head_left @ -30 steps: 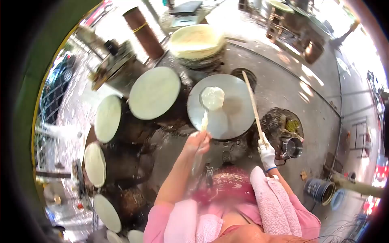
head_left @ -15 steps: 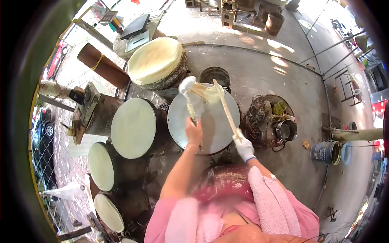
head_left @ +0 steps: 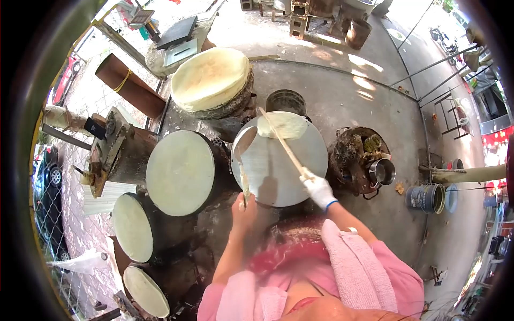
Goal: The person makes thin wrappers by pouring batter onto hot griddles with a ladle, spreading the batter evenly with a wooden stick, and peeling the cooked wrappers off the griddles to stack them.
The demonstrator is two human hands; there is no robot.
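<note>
On our right hand (head_left: 318, 193) we see a glove of matt white cloth, and in it a wooden stick (head_left: 282, 140), plain and unvarnished. The handle (head_left: 245, 179) in our left hand (head_left: 244, 214) looks rough and crusted. Ahead of both hands, the round plate (head_left: 294, 179) looks like smooth, dull grey metal. Right of our gloved hand stands a shiny metal pot (head_left: 382, 171); behind it hangs a fluffy cloth towel (head_left: 358, 270).
</note>
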